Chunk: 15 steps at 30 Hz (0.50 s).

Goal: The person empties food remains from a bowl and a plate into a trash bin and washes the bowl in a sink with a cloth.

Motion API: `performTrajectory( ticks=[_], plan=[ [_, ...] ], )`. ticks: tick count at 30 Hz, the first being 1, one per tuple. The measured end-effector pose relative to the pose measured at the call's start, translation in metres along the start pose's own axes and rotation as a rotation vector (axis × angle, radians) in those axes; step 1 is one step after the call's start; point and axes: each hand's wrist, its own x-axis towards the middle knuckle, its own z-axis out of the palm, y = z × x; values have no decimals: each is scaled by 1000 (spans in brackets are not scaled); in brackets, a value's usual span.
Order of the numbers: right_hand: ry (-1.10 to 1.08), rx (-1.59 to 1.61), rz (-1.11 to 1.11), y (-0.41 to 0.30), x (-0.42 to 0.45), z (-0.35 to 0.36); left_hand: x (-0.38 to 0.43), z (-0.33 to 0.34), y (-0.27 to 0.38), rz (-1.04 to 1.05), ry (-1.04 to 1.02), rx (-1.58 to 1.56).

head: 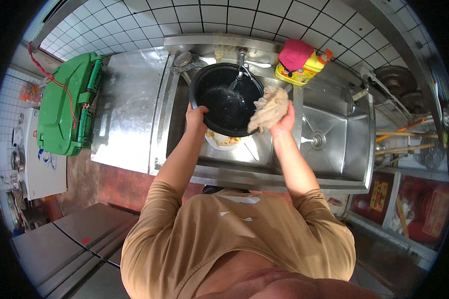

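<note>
My left hand (197,117) grips the near-left rim of a round black basin (228,100), which is held over the left bowl of a steel sink. In my right hand (285,121) is a crumpled beige cloth (271,106), pressed against the basin's right rim. A metal tap (241,65) reaches over the basin, and splashing water shows on the basin's dark inside. Partly hidden under the basin, a white plate (224,144) with orange food residue lies in the sink bowl. Beside it rests a thin utensil (251,149).
A yellow jug (303,71) draped with a pink cloth (296,55) stands behind the sink. A steel scouring pad (189,68) sits on the back ledge. The right sink bowl (331,138) has a drain. Leftward are a steel counter (129,108) and a green lidded bin (63,106).
</note>
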Motion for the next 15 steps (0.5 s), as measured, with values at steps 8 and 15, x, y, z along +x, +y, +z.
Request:
performTrajectory(
  ticks=[8,15],
  plan=[
    [247,-349,479,64,71,-35,6,13,-15,-17,76,54],
    [-739,-1950,-181,90,73,-6,1,22,-17,13,67,26]
  ],
)
